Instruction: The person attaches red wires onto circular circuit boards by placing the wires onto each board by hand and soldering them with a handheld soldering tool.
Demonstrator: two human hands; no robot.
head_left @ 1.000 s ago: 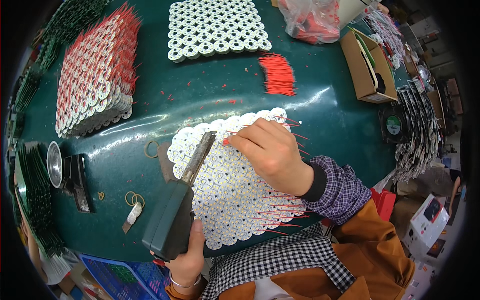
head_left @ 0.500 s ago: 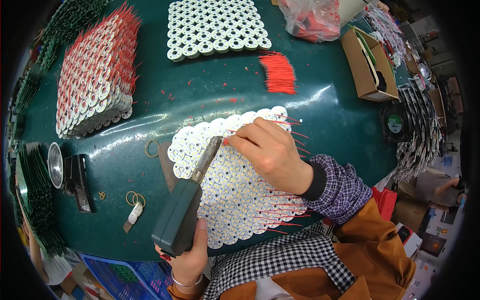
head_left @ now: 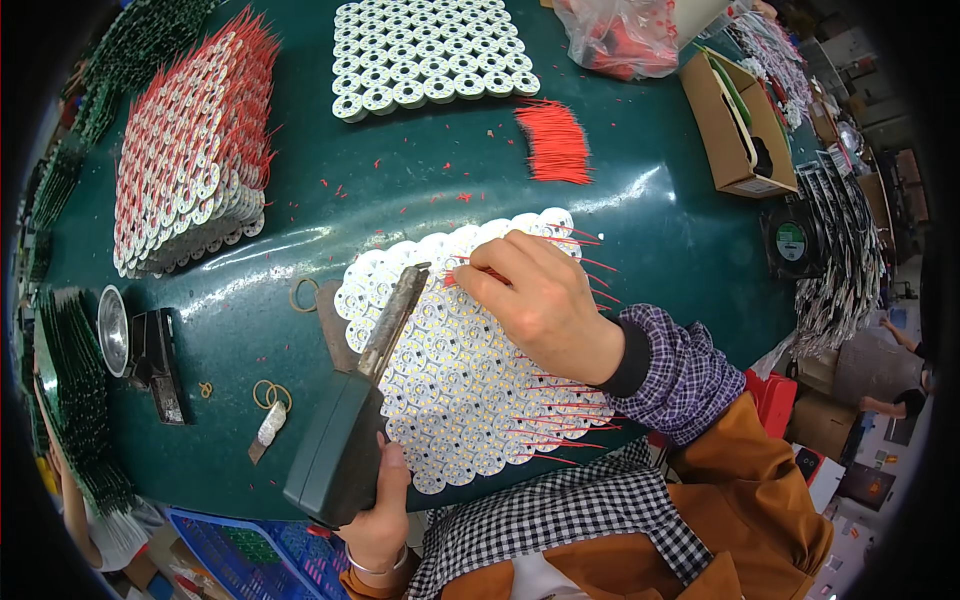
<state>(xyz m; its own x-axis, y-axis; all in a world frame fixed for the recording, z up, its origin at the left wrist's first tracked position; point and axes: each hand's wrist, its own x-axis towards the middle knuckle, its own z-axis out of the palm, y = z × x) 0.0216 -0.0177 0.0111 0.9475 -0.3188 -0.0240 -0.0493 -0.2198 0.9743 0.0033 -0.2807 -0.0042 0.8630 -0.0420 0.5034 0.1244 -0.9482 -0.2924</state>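
Observation:
My left hand is closed around the boxy dark green grip of a soldering iron. Its worn metal barrel points up and away, the tip just left of my right fingers and apart from them. My right hand pinches short red wires above a panel of joined round white LED boards. Several red wires stick out from the panel's right side. Under the panel's left edge a brown flat piece shows in part.
Far left stands a stack of wired round boards; another board stack lies at the back. Cut red wires form a bundle near a cardboard box. At left are a metal bowl, a black holder and tan rings.
My left hand has drawn the soldering iron down and to the left, so its tip is farther from my right fingers. My right hand has barely moved and still pinches the wires.

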